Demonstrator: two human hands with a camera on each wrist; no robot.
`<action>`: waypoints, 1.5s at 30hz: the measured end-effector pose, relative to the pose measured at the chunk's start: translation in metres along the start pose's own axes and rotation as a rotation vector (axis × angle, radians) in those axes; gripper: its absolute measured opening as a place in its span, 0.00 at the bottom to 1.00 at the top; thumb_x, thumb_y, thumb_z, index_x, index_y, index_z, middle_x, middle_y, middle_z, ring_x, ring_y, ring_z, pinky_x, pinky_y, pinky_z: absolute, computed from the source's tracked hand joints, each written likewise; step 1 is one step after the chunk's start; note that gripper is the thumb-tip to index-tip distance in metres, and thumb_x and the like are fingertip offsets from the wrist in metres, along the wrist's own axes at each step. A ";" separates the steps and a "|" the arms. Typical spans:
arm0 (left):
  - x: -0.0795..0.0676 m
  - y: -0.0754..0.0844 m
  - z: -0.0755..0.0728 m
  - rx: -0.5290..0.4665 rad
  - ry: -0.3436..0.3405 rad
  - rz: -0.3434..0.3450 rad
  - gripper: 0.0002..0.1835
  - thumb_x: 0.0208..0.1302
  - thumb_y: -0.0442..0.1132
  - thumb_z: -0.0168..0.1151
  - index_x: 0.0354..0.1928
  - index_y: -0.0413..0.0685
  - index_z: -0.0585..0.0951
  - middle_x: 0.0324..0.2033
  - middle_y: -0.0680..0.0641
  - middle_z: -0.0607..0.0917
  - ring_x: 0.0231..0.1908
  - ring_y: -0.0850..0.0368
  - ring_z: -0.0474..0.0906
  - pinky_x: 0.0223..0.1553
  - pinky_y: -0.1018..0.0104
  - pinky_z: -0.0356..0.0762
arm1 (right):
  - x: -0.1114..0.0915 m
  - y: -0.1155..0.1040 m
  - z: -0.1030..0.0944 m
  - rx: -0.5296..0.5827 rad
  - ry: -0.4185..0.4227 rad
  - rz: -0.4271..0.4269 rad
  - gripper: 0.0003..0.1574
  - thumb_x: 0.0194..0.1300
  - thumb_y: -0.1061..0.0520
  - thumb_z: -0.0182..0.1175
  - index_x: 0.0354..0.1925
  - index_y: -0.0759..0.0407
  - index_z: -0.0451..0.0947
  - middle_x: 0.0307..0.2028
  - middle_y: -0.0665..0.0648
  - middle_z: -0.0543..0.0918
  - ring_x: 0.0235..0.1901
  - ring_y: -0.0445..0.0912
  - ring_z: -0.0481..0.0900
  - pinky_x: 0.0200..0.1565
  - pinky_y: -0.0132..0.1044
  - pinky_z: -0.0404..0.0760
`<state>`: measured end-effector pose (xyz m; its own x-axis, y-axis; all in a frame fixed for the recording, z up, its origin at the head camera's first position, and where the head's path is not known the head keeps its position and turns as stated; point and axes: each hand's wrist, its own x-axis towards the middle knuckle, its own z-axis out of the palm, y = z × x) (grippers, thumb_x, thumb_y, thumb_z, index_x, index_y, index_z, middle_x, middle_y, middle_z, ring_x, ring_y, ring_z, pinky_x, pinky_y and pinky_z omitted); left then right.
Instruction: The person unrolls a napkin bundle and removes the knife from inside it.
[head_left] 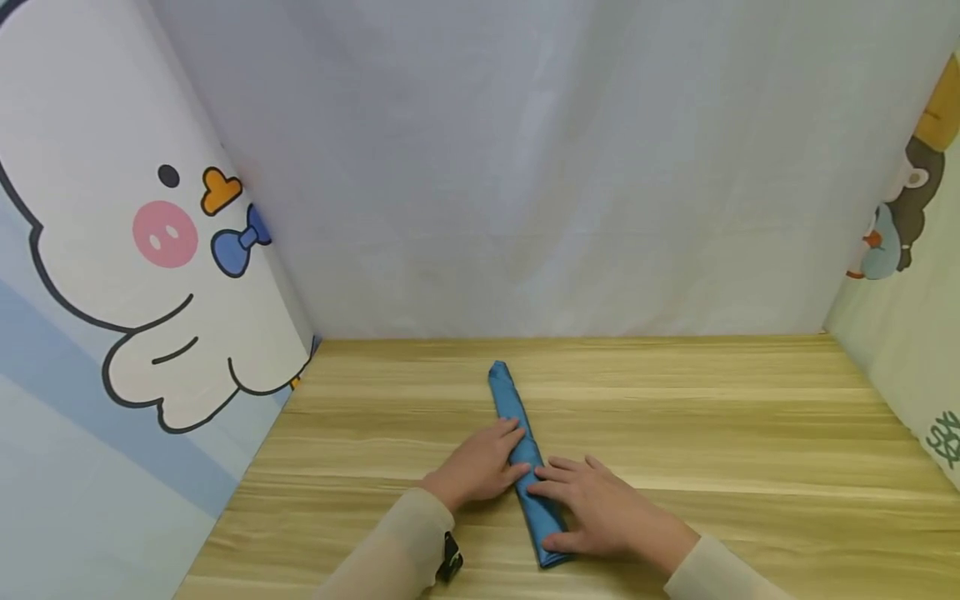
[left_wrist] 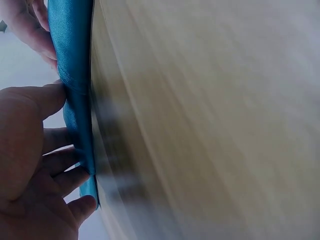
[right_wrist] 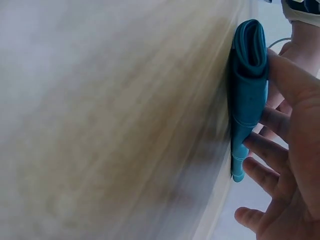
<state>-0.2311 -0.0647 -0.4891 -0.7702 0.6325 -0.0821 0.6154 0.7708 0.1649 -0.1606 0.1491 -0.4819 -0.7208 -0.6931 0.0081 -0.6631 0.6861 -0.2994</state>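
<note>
A shiny blue cloth (head_left: 510,400), rolled into a long narrow strip, lies lengthwise on the wooden table and tapers toward its far end. My left hand (head_left: 483,462) rests on its left side around the middle, fingertips and thumb touching the roll. Nearer to me, the right hand (head_left: 603,508) lays its fingertips and thumb on the roll from the right side. In the right wrist view, folded layers show at the near end of the cloth (right_wrist: 250,90). The left wrist view shows the thumb and fingers spread along the cloth (left_wrist: 75,45) without wrapping round it.
The wooden table (head_left: 712,417) runs back to a pale curtain (head_left: 562,167). A panel with a cartoon duck (head_left: 90,208) borders the left side, and another printed panel (head_left: 900,333) borders the right. A small black object (head_left: 450,558) sits at the left sleeve.
</note>
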 end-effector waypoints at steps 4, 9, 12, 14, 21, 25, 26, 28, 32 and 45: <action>0.004 0.006 -0.001 0.000 -0.015 0.017 0.34 0.72 0.57 0.49 0.71 0.44 0.63 0.71 0.43 0.61 0.70 0.49 0.56 0.67 0.56 0.58 | -0.007 -0.001 0.000 -0.007 0.010 0.029 0.46 0.59 0.24 0.55 0.67 0.47 0.70 0.67 0.53 0.68 0.68 0.55 0.61 0.57 0.69 0.61; 0.009 0.012 -0.003 -0.006 -0.028 0.044 0.34 0.71 0.57 0.50 0.71 0.45 0.64 0.71 0.45 0.61 0.71 0.51 0.55 0.67 0.58 0.57 | -0.015 -0.001 0.001 -0.014 0.033 0.056 0.46 0.59 0.24 0.54 0.66 0.48 0.71 0.67 0.54 0.69 0.67 0.56 0.62 0.56 0.70 0.61; 0.013 0.016 -0.003 0.004 -0.027 0.074 0.33 0.72 0.57 0.50 0.71 0.45 0.64 0.71 0.45 0.61 0.71 0.51 0.55 0.67 0.59 0.57 | -0.020 -0.002 0.002 -0.022 0.053 0.071 0.46 0.59 0.24 0.53 0.65 0.49 0.71 0.66 0.54 0.70 0.67 0.56 0.63 0.56 0.70 0.61; 0.016 0.019 -0.002 0.005 -0.029 0.095 0.33 0.72 0.57 0.50 0.71 0.45 0.64 0.71 0.45 0.61 0.71 0.51 0.55 0.68 0.59 0.56 | -0.024 -0.003 0.002 -0.019 0.062 0.086 0.46 0.59 0.24 0.54 0.65 0.49 0.72 0.66 0.54 0.70 0.67 0.57 0.63 0.56 0.71 0.61; 0.024 0.029 -0.001 0.021 -0.022 0.145 0.34 0.71 0.57 0.50 0.71 0.45 0.64 0.71 0.45 0.61 0.71 0.52 0.55 0.68 0.61 0.56 | -0.037 -0.005 0.002 -0.020 0.076 0.132 0.46 0.59 0.24 0.54 0.65 0.49 0.72 0.65 0.54 0.71 0.67 0.56 0.63 0.56 0.72 0.60; 0.028 0.034 0.000 0.036 -0.036 0.147 0.34 0.71 0.58 0.49 0.72 0.46 0.63 0.71 0.46 0.61 0.71 0.53 0.55 0.68 0.63 0.55 | -0.042 -0.003 0.003 -0.035 0.077 0.152 0.46 0.58 0.23 0.54 0.65 0.48 0.72 0.65 0.53 0.71 0.67 0.55 0.62 0.56 0.71 0.60; 0.028 0.036 0.000 0.038 -0.041 0.145 0.34 0.71 0.58 0.49 0.72 0.46 0.63 0.71 0.47 0.61 0.71 0.53 0.54 0.68 0.63 0.55 | -0.043 -0.003 0.003 -0.037 0.082 0.155 0.46 0.58 0.23 0.55 0.64 0.48 0.73 0.65 0.53 0.71 0.67 0.55 0.62 0.56 0.71 0.60; 0.030 0.038 0.001 0.039 -0.053 0.139 0.34 0.71 0.58 0.49 0.72 0.47 0.63 0.72 0.47 0.60 0.71 0.54 0.54 0.68 0.63 0.55 | -0.045 -0.001 0.004 -0.039 0.090 0.157 0.46 0.57 0.23 0.55 0.64 0.48 0.73 0.65 0.53 0.71 0.67 0.55 0.63 0.56 0.71 0.60; 0.032 0.039 0.001 0.049 -0.062 0.137 0.34 0.71 0.59 0.48 0.72 0.48 0.63 0.72 0.48 0.60 0.71 0.55 0.54 0.68 0.64 0.55 | -0.047 0.000 0.005 -0.033 0.094 0.161 0.46 0.58 0.23 0.55 0.64 0.48 0.74 0.64 0.53 0.72 0.67 0.55 0.63 0.56 0.71 0.61; 0.032 0.045 0.001 0.081 -0.056 0.118 0.34 0.71 0.60 0.47 0.72 0.50 0.63 0.72 0.50 0.60 0.71 0.56 0.53 0.67 0.62 0.56 | -0.050 -0.001 -0.001 -0.043 0.112 0.130 0.45 0.58 0.25 0.56 0.62 0.50 0.75 0.63 0.54 0.73 0.66 0.56 0.65 0.55 0.71 0.62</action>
<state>-0.2272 -0.0096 -0.4855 -0.6824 0.7208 -0.1217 0.7146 0.6928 0.0968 -0.1242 0.1833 -0.4814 -0.8174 -0.5706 0.0784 -0.5690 0.7788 -0.2638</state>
